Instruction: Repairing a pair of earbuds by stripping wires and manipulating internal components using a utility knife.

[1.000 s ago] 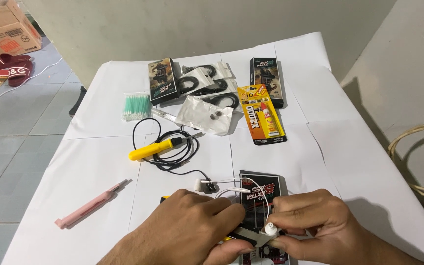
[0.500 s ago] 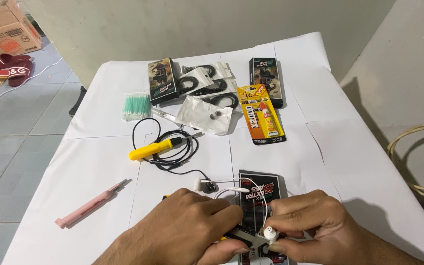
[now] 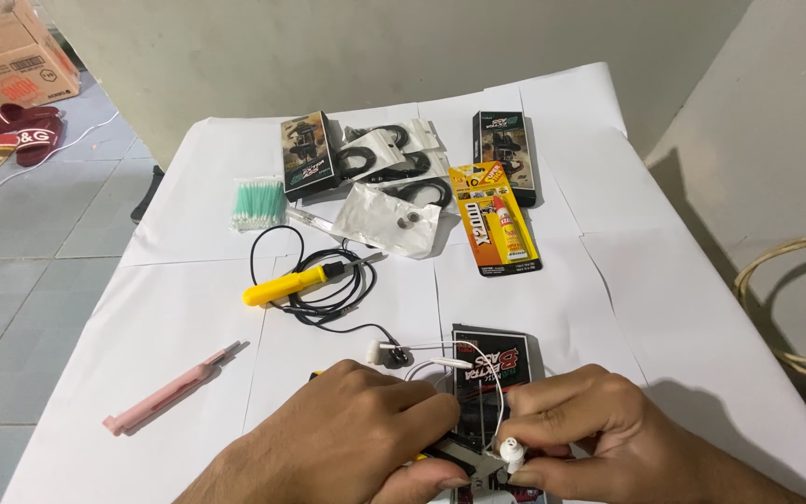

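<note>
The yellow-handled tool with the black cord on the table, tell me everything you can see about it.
The yellow-handled tool looks like a small soldering iron: a smooth yellow plastic handle, a short black collar, then a thin metal tip pointing right and slightly away from the person. It lies flat on the white paper-covered table, tilted on a diagonal, resting across loose loops of its own black cord. Neither hand touches it; the left hand and right hand are nearer the camera. Whether it is plugged in cannot be seen.
</note>
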